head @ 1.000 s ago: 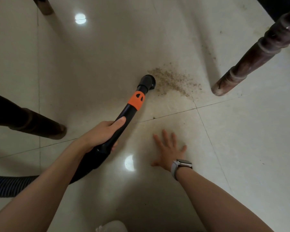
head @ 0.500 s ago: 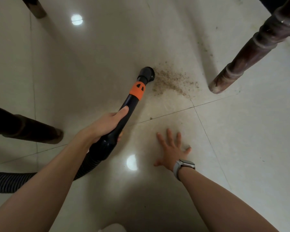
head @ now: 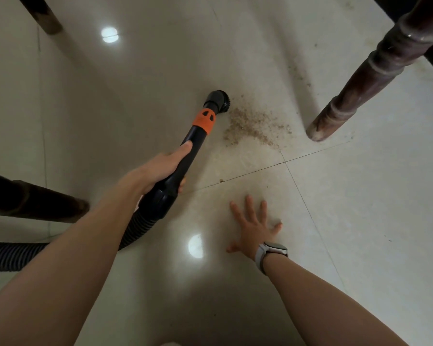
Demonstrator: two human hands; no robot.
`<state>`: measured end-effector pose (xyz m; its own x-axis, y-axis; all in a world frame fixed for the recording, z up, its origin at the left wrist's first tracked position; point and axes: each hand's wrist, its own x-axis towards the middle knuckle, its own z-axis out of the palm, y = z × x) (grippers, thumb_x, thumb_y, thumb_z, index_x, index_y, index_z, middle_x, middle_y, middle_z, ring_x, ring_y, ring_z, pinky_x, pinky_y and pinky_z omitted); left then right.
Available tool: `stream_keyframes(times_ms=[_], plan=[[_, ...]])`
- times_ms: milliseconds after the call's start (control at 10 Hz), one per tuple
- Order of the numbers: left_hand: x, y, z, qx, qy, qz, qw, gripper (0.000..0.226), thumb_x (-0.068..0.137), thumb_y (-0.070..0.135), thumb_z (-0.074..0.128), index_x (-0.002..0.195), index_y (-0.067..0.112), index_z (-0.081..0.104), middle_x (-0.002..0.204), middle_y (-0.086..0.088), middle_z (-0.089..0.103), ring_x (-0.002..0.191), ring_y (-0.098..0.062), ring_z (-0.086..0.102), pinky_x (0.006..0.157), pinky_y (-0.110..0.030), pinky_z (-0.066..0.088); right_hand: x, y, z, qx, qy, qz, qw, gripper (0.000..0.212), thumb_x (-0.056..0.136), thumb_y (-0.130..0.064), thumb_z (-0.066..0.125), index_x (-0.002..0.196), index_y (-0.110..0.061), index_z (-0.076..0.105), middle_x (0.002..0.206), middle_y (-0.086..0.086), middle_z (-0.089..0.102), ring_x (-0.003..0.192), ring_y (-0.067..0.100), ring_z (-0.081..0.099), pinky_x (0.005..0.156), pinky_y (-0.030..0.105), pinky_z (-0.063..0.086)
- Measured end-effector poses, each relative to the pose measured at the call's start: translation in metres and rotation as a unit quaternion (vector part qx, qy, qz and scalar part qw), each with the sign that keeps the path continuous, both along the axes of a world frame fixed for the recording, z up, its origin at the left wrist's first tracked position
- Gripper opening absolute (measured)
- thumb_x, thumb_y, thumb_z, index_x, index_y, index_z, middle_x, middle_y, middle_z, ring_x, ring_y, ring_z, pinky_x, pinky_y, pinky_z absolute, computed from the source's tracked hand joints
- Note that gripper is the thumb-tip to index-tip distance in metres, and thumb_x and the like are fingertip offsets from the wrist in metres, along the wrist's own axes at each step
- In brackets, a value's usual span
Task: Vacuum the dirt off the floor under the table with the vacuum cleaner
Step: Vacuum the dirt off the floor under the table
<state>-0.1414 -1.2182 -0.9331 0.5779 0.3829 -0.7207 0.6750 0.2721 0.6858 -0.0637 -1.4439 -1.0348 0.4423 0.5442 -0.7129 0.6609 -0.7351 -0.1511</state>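
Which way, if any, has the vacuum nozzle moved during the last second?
Yes. Judged against the floor seam and the table leg, the nozzle has slid forward, away from the person, beside the left edge of the dirt.

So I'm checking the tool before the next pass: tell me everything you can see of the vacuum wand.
The vacuum wand is a glossy black plastic tube with an orange collar and an angled round brush head at the dirt patch's left edge. A ribbed hose trails back left. The left hand grips it, index finger laid along it.
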Motion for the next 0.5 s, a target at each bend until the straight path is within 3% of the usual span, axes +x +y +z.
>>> stream_keyframes(times_ms=[500], plan=[[-0.008, -0.017, -0.004, -0.040, -0.011, -0.029, 0.999, 0.052, 0.093, 0.059, 0.041, 0.080, 0.008, 0.046, 0.056, -0.010, 0.051, 0.046, -0.024, 0.050, 0.050, -0.030, 0.047, 0.001, 0.000, 0.001, 0.001, 0.004, 0.002, 1.000, 0.114, 0.073, -0.055, 0.072, 0.144, -0.050, -0.017, 0.153, -0.011, -0.032, 0.140, 0.030, -0.032, 0.102, 0.074, 0.005]])
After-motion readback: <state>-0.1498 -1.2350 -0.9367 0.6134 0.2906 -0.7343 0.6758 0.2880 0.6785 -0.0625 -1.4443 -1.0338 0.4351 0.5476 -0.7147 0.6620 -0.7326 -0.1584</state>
